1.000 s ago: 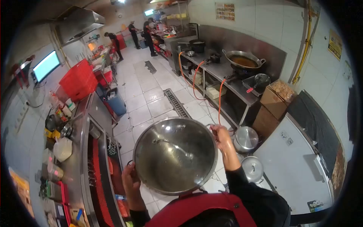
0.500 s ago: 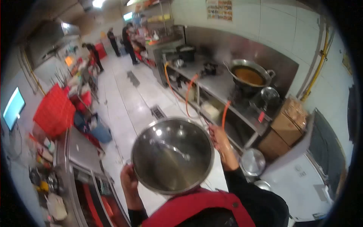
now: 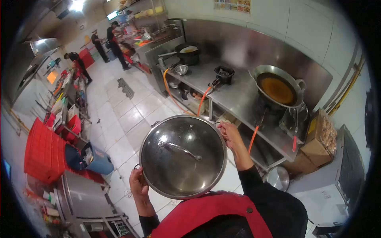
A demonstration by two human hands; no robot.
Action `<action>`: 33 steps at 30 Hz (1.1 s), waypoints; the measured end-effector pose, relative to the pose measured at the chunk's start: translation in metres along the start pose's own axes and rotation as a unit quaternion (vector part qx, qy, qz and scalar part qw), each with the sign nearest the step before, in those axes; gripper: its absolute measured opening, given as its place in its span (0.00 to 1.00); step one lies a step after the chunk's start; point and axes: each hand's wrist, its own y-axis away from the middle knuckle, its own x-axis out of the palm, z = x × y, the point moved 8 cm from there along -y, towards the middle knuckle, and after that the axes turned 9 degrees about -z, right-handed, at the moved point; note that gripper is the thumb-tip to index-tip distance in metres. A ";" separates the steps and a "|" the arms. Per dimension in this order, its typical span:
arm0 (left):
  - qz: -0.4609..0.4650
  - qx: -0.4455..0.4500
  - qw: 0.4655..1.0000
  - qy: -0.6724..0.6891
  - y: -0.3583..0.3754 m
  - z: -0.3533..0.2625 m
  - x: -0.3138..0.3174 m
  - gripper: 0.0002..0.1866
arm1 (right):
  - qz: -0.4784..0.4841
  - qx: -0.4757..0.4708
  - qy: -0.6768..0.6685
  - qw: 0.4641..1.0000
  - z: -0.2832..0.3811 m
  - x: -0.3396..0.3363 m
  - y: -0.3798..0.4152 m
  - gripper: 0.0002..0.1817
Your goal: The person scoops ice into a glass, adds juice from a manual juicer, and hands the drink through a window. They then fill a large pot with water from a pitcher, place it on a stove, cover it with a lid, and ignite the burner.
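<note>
A wide metal pot with a glass lid [image 3: 174, 170] is held level in front of my red apron. The lid has an arched metal handle [image 3: 179, 150] across its middle, and what lies inside is hard to make out through the glass. My left hand [image 3: 139, 183] is closed round the side handle at the pot's left edge. At the upper right of the rim, my right hand [image 3: 231, 135] grips the opposite handle.
To the right runs a steel counter [image 3: 238, 93] with a large wok [image 3: 278, 88] of brown liquid, a small burner [image 3: 224, 74] and a black pot [image 3: 187, 57]. Orange hoses hang at its front. Red crates [image 3: 43, 150] and a blue bin [image 3: 97, 158] stand left. Several people work farther back.
My view has moved forward along the aisle, and the wok and counter appear closer. The lidded pot stays in both hands, its lid now seen more clearly.
</note>
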 end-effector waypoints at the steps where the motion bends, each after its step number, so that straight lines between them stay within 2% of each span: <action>1: 0.001 0.010 1.000 -0.002 -0.022 -0.007 0.015 0.12 | -0.003 -0.007 0.004 1.000 0.008 0.008 -0.017 0.12; 3: 0.001 0.007 1.000 -0.006 -0.063 -0.017 0.039 0.10 | -0.023 -0.023 0.013 0.999 0.017 0.019 -0.046 0.12; 4: -0.006 0.004 1.000 -0.006 -0.079 -0.025 0.060 0.03 | -0.029 -0.021 0.015 0.999 0.022 0.024 -0.062 0.12; 5: -0.016 0.000 1.000 -0.008 -0.094 -0.030 0.079 0.07 | -0.033 -0.019 0.014 0.999 0.026 0.028 -0.078 0.12; 7: -0.019 -0.006 1.000 -0.013 -0.133 -0.032 0.103 0.08 | -0.056 0.011 -0.034 0.998 0.029 0.033 -0.113 0.12; 10: -0.033 0.017 0.999 -0.036 -0.196 -0.031 0.140 0.12 | -0.040 0.009 -0.009 0.999 0.049 0.043 -0.171 0.11; 13: -0.004 0.010 0.999 -0.031 -0.256 -0.021 0.176 0.13 | -0.013 0.002 -0.005 1.000 0.072 0.051 -0.232 0.10; 14: -0.021 0.033 0.998 -0.056 -0.268 -0.022 0.196 0.12 | -0.024 0.000 -0.019 1.000 0.082 0.052 -0.255 0.10; 20: -0.001 -0.005 0.997 -0.078 -0.362 0.000 0.291 0.10 | -0.077 -0.007 -0.049 0.996 0.135 0.047 -0.353 0.11; 23: 0.028 -0.022 0.996 -0.081 -0.406 0.013 0.335 0.09 | -0.109 -0.021 -0.063 0.992 0.157 0.035 -0.389 0.11; 25: 0.032 -0.042 0.993 -0.105 -0.434 0.022 0.367 0.08 | -0.123 -0.068 -0.015 0.990 0.180 0.028 -0.408 0.11; 29: 0.050 -0.043 0.992 -0.111 -0.488 0.038 0.442 0.08 | -0.223 -0.114 -0.022 0.968 0.214 0.012 -0.432 0.12; 30: 0.111 -0.078 0.984 -0.120 -0.507 0.048 0.456 0.08 | -0.202 -0.115 -0.025 0.972 0.225 0.014 -0.434 0.12; 33: 0.077 -0.092 0.985 -0.127 -0.533 0.064 0.514 0.08 | -0.257 -0.151 -0.042 0.954 0.252 -0.003 -0.451 0.13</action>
